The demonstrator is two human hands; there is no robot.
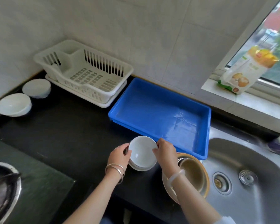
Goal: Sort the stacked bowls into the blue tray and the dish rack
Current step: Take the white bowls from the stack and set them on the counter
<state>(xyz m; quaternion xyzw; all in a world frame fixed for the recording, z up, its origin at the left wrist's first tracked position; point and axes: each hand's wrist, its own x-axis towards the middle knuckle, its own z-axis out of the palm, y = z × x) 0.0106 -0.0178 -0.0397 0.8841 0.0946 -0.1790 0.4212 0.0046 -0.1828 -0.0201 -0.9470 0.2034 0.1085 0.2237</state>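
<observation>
A small stack of white bowls sits on the black counter just in front of the blue tray. My left hand grips the left rim of the top bowl, and my right hand pinches its right rim. The top bowl looks slightly lifted off the ones below. The blue tray holds nothing. The white dish rack stands at the back left against the wall, with no dishes in it. A stack of beige bowls and plates lies under my right wrist, beside the sink.
Two white bowls stand upside down at the far left of the counter. The steel sink is at the right, a stove burner at the lower left. A food bag leans on the window sill.
</observation>
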